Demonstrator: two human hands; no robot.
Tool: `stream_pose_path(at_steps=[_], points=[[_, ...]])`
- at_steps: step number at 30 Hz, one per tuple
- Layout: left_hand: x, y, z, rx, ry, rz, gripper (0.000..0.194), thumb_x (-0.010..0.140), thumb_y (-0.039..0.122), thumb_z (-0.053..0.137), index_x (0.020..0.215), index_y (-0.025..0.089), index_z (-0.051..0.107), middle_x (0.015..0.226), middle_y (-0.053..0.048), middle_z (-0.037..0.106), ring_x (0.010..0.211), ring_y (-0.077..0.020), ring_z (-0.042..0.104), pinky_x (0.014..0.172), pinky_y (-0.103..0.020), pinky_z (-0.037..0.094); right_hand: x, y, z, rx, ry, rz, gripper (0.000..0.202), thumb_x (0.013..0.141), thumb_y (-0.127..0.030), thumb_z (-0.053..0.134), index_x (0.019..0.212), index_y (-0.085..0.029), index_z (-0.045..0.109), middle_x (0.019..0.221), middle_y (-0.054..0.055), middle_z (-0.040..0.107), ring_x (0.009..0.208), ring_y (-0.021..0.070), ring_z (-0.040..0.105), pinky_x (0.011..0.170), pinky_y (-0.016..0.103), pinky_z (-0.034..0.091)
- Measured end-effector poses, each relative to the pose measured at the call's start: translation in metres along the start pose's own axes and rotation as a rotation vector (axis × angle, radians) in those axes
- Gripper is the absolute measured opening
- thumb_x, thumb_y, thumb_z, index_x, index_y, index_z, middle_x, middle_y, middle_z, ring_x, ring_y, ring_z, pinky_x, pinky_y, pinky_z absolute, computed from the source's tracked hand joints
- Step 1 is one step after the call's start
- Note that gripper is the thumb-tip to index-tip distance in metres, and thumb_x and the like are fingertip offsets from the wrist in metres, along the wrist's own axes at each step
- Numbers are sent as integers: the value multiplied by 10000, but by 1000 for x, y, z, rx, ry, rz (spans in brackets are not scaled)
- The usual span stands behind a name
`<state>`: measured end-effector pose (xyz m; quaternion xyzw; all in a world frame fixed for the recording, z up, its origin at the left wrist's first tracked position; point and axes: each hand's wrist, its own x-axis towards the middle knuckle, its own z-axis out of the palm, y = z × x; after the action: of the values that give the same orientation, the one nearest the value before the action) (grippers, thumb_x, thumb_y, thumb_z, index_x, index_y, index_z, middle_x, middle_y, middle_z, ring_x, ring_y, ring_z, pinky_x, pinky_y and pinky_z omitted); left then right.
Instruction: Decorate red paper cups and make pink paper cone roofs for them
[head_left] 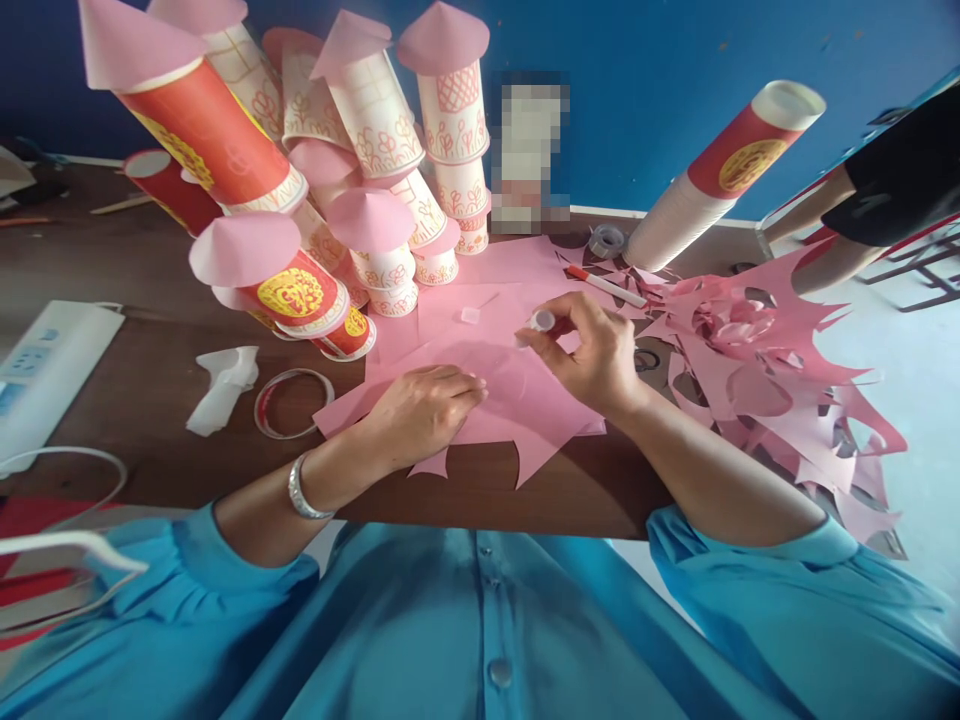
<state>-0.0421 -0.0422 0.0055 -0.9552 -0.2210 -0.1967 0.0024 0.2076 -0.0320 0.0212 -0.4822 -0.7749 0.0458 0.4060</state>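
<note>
My right hand [592, 350] pinches a small whitish round object [541, 321], perhaps a roll or cap, between thumb and forefinger above the pink paper [495, 350]. To its left, my left hand [424, 415] rests palm down on the same sheets, its fingers together; whether anything is under them is hidden. A small clear square piece [470, 315] lies on the paper beyond my hands. A faint curved line shows on the sheet between them.
Paper-cup towers with pink cones [375, 225] stand at the back left. On the right are pink scraps [750, 350], stacked cups [679, 225], a marker [607, 286] and grey tape [606, 240]. A tape ring [292, 376] and crumpled white paper [223, 385] lie left.
</note>
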Motion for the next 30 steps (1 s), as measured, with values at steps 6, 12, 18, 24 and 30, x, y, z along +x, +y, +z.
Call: stream_pose_path(at_steps=[6,12,18,24,30], points=[[2,2,-3,9,-6,-17,324,898,-28,511,1068,115,746,1001,-98,802,902,-220,770,771,-338,640,-4,-8,17,56,-98,-90,258,1032,-442,605,902,-219,593,771,11,711,648,141,658,631,267,484],[3,4,-4,13,-6,-16,308,907,-19,516,1056,116,749,988,-88,802,898,-219,767,778,-342,635,-5,-7,26,46,-189,-140,246,1052,-403,571,914,-202,606,790,19,716,637,132,628,603,257,424],[3,3,-4,11,12,-12,322,886,-36,516,1057,107,749,1021,-92,807,911,-229,773,784,-355,644,-1,-2,22,-22,-174,-149,210,1042,-365,581,902,-210,602,736,-4,688,630,135,606,648,266,410],[2,3,-2,15,6,-20,316,897,-23,511,1043,128,747,1050,-86,810,923,-213,775,800,-336,640,-1,4,20,-79,-175,-122,189,1029,-359,592,902,-219,598,740,-3,692,633,146,606,755,307,453],[2,3,-1,15,8,-29,298,900,-13,518,1025,131,748,1036,-80,811,920,-215,776,799,-335,640,-1,5,15,-99,-188,-96,170,1014,-344,620,900,-218,611,739,11,693,663,163,622,704,304,458]])
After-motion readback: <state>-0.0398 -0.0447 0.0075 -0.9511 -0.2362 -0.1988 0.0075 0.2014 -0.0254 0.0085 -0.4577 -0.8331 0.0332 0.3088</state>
